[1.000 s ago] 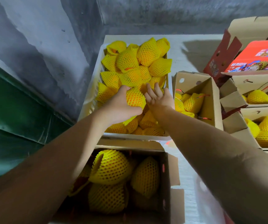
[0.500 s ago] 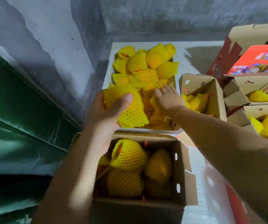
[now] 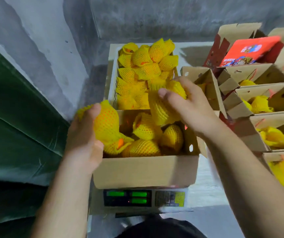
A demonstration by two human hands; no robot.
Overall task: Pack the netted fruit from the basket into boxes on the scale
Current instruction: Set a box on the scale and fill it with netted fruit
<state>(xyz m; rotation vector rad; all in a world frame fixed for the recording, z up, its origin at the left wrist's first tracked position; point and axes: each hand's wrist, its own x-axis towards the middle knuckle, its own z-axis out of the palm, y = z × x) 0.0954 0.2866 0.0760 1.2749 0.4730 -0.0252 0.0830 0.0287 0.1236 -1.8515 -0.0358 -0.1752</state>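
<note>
A white basket point(image 3: 111, 86) heaped with fruit in yellow foam nets point(image 3: 144, 69) stands at the back. In front of it an open cardboard box point(image 3: 144, 170) sits on a scale point(image 3: 143, 198) with green lit displays and holds several netted fruit. My left hand point(image 3: 84, 140) grips one netted fruit point(image 3: 106, 124) at the box's left edge. My right hand point(image 3: 187, 103) holds another netted fruit point(image 3: 161, 109) above the box's far side.
Several open cardboard boxes point(image 3: 264, 103) with netted fruit stand in a row on the right, with a red printed carton point(image 3: 247, 50) behind them. A grey wall and a green sheet point(image 3: 17, 117) close off the left. Dark clothing shows at the bottom.
My left hand has carried its netted fruit from the basket down to the box's left edge. My right hand has taken a fruit out of the basket and brought it over the box.
</note>
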